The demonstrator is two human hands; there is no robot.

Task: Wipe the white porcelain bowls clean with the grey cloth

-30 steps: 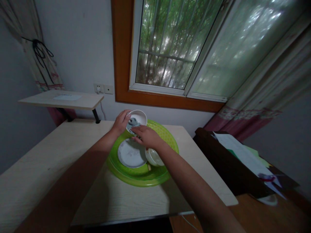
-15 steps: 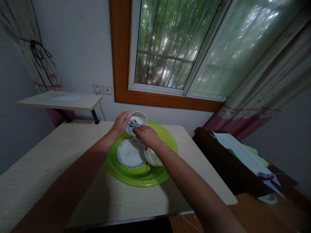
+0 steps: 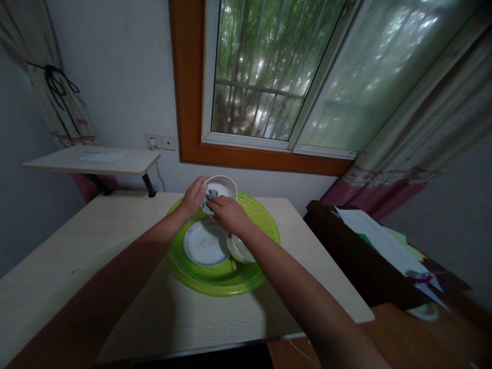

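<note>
My left hand grips the left rim of a white bowl, which is tilted above the far part of a round green tray. In my right hand is a bunched grey-blue cloth, pressed against the inside of the bowl at its near left. Below the hands a white plate lies on the tray. A second bowl, pale with a reddish mark, stands beside the plate, partly hidden by my right forearm. The tip of a light wooden piece shows between plate and bowl.
The tray rests on a light wooden table. A raised shelf stands at the table's back left. Beyond the right edge is a dark cabinet with papers on it. A window is in the wall behind.
My right hand has shifted slightly left and up with the cloth, which is now more bunched. The bowl has turned a little to the right in my left hand.
</note>
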